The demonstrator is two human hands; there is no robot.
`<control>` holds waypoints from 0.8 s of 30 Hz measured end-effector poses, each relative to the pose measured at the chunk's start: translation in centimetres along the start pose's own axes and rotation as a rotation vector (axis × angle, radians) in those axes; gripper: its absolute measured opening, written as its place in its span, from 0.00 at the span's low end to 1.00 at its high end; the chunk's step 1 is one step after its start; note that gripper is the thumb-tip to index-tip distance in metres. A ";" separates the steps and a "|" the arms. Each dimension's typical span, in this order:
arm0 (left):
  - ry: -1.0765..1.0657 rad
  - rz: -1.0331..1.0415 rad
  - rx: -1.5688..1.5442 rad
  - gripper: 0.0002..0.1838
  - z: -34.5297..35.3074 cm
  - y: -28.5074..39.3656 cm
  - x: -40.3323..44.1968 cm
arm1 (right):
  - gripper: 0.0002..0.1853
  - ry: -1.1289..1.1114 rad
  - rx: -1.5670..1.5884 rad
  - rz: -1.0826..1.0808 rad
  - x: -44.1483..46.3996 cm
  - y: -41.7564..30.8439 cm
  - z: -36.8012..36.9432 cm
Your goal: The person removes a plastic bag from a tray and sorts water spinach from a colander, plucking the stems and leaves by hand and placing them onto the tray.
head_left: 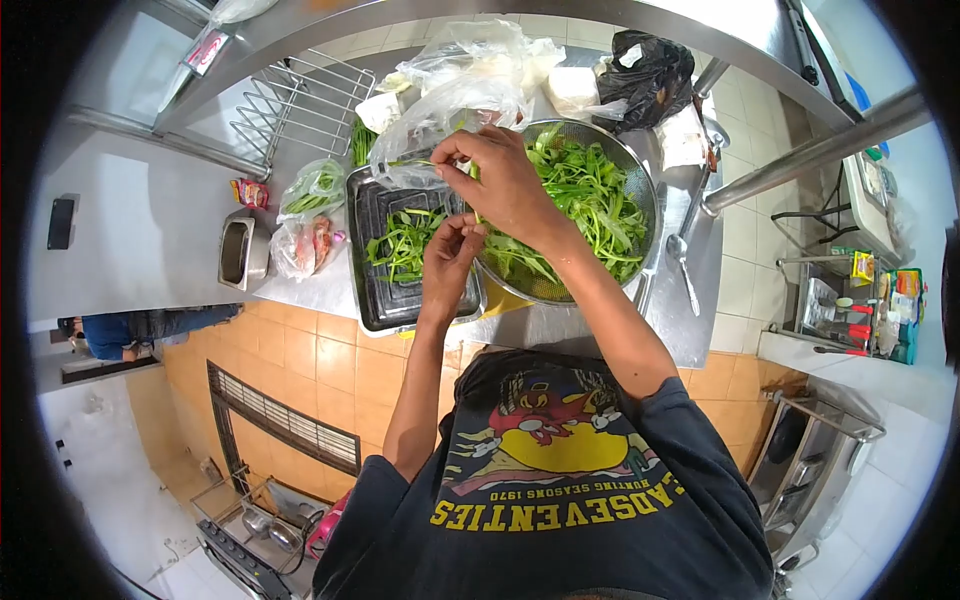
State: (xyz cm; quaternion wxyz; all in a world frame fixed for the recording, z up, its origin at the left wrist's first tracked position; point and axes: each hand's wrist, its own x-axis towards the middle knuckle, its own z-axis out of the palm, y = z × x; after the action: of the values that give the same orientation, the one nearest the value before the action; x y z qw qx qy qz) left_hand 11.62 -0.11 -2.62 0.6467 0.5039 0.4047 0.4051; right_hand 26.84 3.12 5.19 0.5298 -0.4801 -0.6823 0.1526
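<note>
My left hand (451, 262) is closed in a pinch on a thin green stem, above the right side of a black tray (368, 298). Higher up, between the tray and a round metal colander (650, 215), my right hand (497, 178) has its fingers closed on a green stem too. Leafy greens (590, 200) fill the colander. A smaller heap of greens (402, 243) lies in the tray. Behind my right hand is a clear plastic bag (440, 105).
A wire rack (300, 110), a bag of greens (315, 188) and a metal container (243, 253) stand left. Beyond the colander lies a black plastic bag (648, 82); a spoon (684, 272) rests at right. A metal shelf (560, 18) crosses above. Another person (150, 330) is far left.
</note>
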 end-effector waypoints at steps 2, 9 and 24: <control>0.026 -0.006 -0.004 0.10 -0.3 0.0 -0.3 | 0.05 -0.006 0.001 -0.012 0.3 -0.1 0.3; 0.107 -0.040 0.048 0.12 -2.3 0.7 -1.7 | 0.05 -0.042 0.014 -0.046 1.0 0.2 2.7; 0.214 -0.019 0.024 0.12 -4.1 1.0 -2.2 | 0.08 -0.185 0.041 0.096 -0.7 0.0 2.0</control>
State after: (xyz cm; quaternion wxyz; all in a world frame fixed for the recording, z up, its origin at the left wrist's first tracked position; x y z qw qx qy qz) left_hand 6.91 -0.69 -2.03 0.5975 0.4617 0.4810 0.4456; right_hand 25.08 3.18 4.02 0.4665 -0.4851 -0.7012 0.2354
